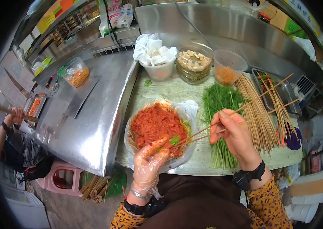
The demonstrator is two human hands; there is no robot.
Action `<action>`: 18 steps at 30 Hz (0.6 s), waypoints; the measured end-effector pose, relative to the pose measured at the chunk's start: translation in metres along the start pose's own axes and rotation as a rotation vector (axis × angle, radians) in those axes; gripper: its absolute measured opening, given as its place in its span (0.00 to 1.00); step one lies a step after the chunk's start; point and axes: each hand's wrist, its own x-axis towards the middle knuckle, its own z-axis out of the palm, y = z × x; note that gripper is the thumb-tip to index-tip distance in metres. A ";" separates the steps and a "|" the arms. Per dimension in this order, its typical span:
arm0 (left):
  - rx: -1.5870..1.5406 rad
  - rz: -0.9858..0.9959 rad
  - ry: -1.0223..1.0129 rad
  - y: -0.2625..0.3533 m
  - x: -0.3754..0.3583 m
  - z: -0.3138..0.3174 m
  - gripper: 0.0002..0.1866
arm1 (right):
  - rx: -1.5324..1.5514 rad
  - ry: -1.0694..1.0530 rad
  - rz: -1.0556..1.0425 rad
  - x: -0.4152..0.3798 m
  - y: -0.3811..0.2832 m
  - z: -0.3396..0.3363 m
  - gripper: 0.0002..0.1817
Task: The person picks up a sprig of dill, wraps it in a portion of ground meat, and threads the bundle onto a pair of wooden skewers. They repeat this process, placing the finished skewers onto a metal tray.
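Observation:
My right hand, bare, is closed around two bamboo skewers, whose points slant down to the left over the bowl. My left hand wears a clear plastic glove smeared red. Its thumb and fingers are bent around a piece of red marinated meat by the skewer tips; the glove partly hides it. A green herb leaf lies beside the fingertips. Below them is a plastic-lined bowl heaped with red marinated meat.
Dill-like greens and many loose skewers lie at right. Behind stand a bag-lined tub, a jar and an orange-filled container. A cleaver-like blade rests on the steel counter. Another person's hand grips a wooden stick at left.

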 end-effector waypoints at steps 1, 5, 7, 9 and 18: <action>-0.002 -0.038 0.024 -0.001 0.000 -0.001 0.17 | -0.004 0.000 0.005 0.000 0.000 0.001 0.17; -0.068 -0.048 0.023 -0.002 0.000 -0.001 0.18 | -0.005 0.001 0.017 0.003 0.001 0.000 0.16; -0.158 -0.084 -0.014 0.002 -0.001 -0.001 0.18 | -0.005 0.004 0.017 0.004 0.001 0.000 0.16; -0.172 -0.096 -0.017 0.001 0.000 -0.002 0.17 | -0.001 0.008 0.011 0.005 0.001 0.001 0.16; -0.268 -0.143 -0.047 0.000 0.001 -0.008 0.16 | 0.029 -0.039 -0.002 0.006 0.003 -0.001 0.17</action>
